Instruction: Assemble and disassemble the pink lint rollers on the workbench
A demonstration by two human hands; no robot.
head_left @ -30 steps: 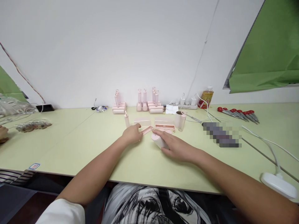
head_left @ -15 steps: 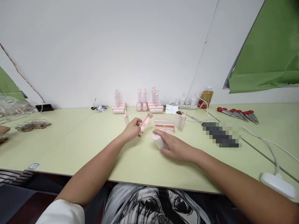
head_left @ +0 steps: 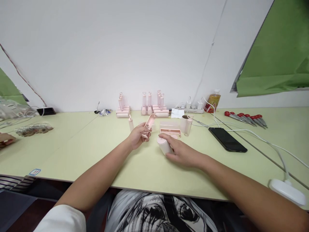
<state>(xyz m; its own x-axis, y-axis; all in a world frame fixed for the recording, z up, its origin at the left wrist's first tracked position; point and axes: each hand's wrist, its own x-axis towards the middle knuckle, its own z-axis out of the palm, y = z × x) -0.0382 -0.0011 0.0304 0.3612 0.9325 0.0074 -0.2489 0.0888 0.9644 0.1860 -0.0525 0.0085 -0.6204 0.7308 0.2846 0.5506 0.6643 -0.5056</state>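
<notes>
My left hand [head_left: 140,136] is closed on a long, narrow pink plastic shell [head_left: 151,121], hollow side showing, with one end raised away from me. Close to it on the right, my right hand [head_left: 180,149] wraps round a white roll with a pink end cap [head_left: 165,145], which leans slightly on the table. Just behind that roll lies an open pink case [head_left: 170,131] with a clear lid, partly hidden by my fingers. A small pink-topped bottle-like piece [head_left: 131,123] stands left of the shell. A clear tube with a pink top [head_left: 188,126] stands beside an upright open roll [head_left: 183,121].
Several pink lint rollers [head_left: 161,109] stand along the wall. To the right are a black phone [head_left: 227,139], white cables, a drink bottle [head_left: 213,100] and several red-knobbed tools [head_left: 246,118]. A bagged bundle [head_left: 33,129] and another person's hand [head_left: 6,139] are at the left.
My left hand has rolled over and tilted the pink shell, with its far end swinging up and away. My right hand and the roll have barely moved. The other person's hand has shifted.
</notes>
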